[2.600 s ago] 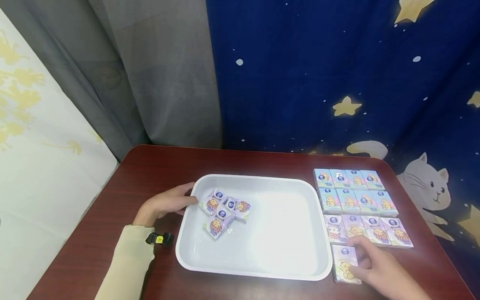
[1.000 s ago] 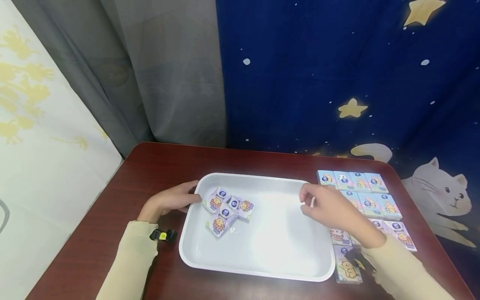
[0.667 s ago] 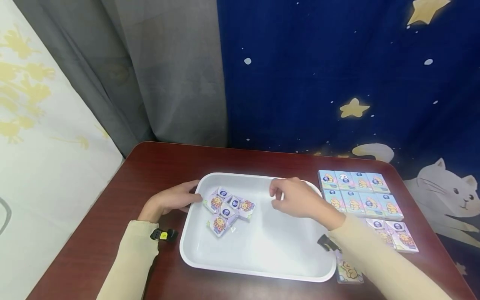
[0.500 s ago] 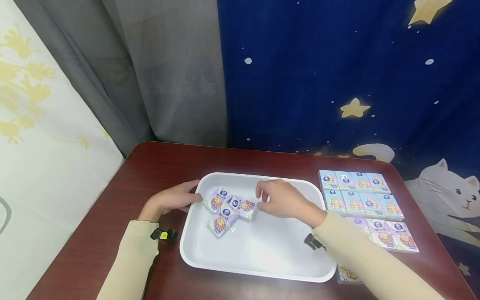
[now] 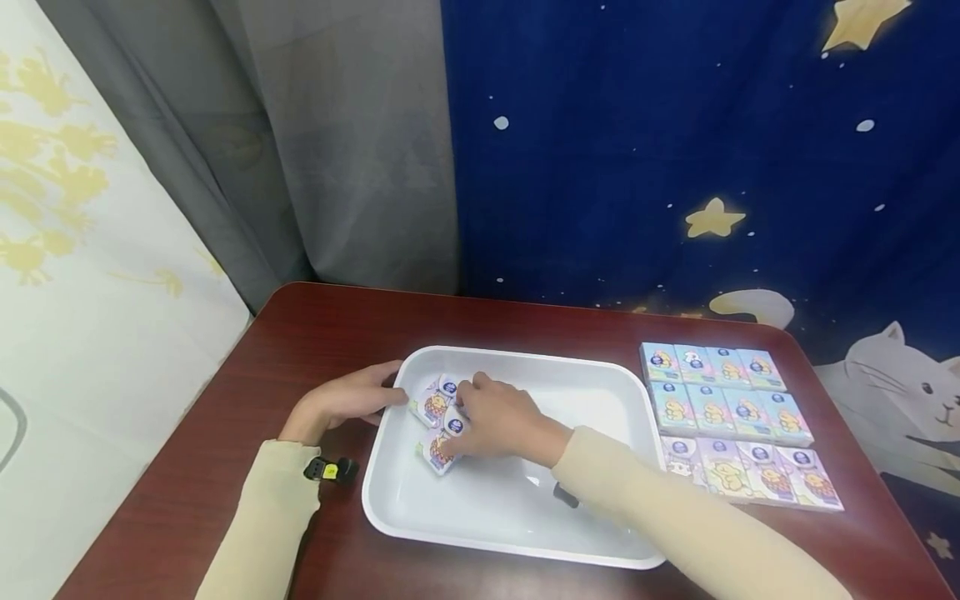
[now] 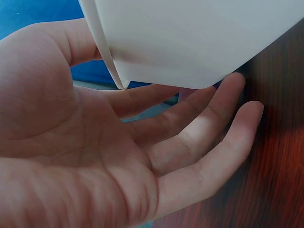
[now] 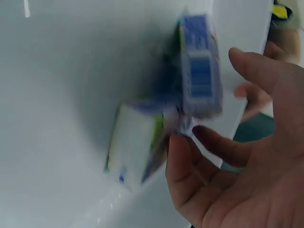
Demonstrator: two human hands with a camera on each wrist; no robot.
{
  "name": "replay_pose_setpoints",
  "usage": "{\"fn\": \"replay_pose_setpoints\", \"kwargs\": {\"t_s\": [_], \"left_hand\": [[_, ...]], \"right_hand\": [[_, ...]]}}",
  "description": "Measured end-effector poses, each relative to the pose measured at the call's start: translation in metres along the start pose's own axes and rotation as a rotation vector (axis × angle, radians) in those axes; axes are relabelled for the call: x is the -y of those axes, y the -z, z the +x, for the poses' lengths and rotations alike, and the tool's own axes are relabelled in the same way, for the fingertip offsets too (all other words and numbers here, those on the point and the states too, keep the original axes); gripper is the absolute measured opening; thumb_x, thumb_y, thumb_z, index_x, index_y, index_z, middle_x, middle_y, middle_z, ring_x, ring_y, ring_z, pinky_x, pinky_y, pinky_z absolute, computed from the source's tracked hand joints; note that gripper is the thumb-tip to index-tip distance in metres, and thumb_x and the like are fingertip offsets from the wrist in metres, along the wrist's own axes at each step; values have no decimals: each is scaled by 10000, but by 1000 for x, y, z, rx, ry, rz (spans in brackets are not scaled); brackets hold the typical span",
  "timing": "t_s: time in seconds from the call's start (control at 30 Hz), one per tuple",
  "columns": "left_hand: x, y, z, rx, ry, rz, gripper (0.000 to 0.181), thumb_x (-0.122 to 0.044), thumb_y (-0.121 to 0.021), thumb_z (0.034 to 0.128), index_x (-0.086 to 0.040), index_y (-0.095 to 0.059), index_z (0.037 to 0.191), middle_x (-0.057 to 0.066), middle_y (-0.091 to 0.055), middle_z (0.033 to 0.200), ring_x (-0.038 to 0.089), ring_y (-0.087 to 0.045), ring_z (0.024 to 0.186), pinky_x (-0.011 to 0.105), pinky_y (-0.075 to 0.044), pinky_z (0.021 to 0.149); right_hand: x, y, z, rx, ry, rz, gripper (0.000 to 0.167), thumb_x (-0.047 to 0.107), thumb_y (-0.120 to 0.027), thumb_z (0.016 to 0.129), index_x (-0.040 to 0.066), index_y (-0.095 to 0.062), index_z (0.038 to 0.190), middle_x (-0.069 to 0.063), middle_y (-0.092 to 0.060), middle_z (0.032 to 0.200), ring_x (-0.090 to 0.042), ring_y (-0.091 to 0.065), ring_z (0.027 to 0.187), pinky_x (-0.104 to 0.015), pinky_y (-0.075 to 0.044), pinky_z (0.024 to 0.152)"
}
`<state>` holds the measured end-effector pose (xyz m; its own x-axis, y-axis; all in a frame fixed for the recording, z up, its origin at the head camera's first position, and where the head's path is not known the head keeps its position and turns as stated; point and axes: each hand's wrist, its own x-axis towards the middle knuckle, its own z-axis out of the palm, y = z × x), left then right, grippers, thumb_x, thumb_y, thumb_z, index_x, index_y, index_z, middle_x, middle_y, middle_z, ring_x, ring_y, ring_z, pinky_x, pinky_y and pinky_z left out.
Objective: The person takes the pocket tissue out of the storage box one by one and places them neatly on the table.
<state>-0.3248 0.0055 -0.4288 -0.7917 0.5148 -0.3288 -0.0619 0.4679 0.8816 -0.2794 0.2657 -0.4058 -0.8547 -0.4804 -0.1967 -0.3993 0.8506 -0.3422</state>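
Observation:
A white rectangular tray (image 5: 465, 517) sits on the table. In the head view my left hand (image 5: 345, 404) holds its left rim: the thumb lies over the edge, and in the left wrist view the fingers (image 6: 199, 128) curve along the outer wall. Inside, toward the left, lie small purple tissue packs; an upper pack (image 5: 431, 406) and a lower pack (image 5: 435, 454) show. Over their right side reaches my right hand (image 5: 501, 418), hiding part of the group. The blurred right wrist view has thumb and fingers spread apart beside a barcoded pack end (image 7: 200, 76), fingertips at the packs.
Right of the tray, tissue packs stand in neat rows: blue ones (image 5: 708, 408) behind, purple ones (image 5: 761, 475) in front. My right sleeve (image 5: 675, 521) passes over the tray's right rim. A dark blue curtain (image 5: 562, 208) hangs behind the table (image 5: 330, 325).
My right hand has left the lone purple pack in front of the rows and moved left across the tray to the packs there. My sleeve now covers that lone pack's place. The left hand stays put.

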Motion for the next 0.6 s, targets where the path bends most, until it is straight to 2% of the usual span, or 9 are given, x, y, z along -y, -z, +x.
{"fn": "replay_pose_setpoints", "kwargs": {"t_s": [0.13, 0.43, 0.6], "left_hand": [[1, 0, 0, 1, 0, 1, 610, -87, -615, 1056, 0, -423, 1628, 216, -660, 1344, 328, -745, 1078, 558, -651, 904], [-3, 0, -3, 2, 1, 12, 625, -105, -619, 1066, 13, -401, 1640, 237, -651, 1374, 346, -742, 1096, 570, -648, 906], [-3, -1, -2, 6, 3, 10, 629, -105, -617, 1067, 18, -394, 1642, 236, -655, 1368, 344, -740, 1100, 576, -646, 908]], "right_hand": [[8, -8, 2, -3, -3, -18, 892, 569, -952, 820, 14, -644, 1446, -73, -628, 1163, -166, -580, 937, -331, -566, 775], [15, -10, 3, 7, 17, 25, 839, 412, -982, 844, 43, -597, 1492, -72, -664, 1168, -163, -571, 991, -301, -547, 805], [17, -12, 2, -3, 36, 47, 757, 328, -998, 834, 79, -604, 1431, -52, -664, 1132, -163, -561, 978, -283, -535, 808]]}}
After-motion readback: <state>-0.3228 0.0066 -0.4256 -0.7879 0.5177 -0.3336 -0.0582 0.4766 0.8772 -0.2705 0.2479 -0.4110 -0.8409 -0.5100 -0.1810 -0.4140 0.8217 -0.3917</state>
